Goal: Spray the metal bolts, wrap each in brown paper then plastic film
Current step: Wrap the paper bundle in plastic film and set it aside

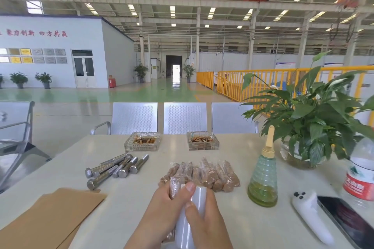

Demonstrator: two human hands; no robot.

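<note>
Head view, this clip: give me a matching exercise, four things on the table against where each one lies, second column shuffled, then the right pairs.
Things:
1. bare bolts
2. wrapped bolts
3. brown paper
4. spray bottle

Places:
A. near left corner of the table
B. right of the wrapped pile, beside the plant bowl
C. left of centre, before the left ashtray
D. centre, just beyond both hands

Pairs: 1-C, 2-D, 3-A, 4-B

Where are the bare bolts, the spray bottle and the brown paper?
bolts (116, 169), head view, on a shank in the pile
spray bottle (263, 180), head view, on its green body
brown paper (50, 214), head view, middle of the top sheet
</note>
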